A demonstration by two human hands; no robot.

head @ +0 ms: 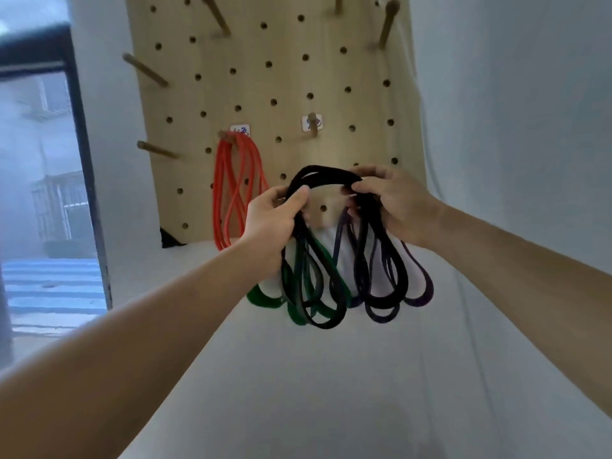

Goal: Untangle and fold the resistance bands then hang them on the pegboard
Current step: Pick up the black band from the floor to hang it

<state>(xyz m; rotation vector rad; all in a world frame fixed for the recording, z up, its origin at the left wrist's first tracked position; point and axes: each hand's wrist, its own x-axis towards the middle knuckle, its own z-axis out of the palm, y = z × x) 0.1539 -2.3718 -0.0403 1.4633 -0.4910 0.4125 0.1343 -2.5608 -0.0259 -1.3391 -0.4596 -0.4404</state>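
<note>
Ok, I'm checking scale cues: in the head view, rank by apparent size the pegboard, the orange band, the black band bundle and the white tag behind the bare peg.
1. pegboard
2. black band bundle, though nearest the camera, so its lead is unsure
3. orange band
4. white tag

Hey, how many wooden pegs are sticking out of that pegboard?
7 pegs: three along the top, two on the left edge, one holding the red band, one bare beside it. More may sit above the frame.
</note>
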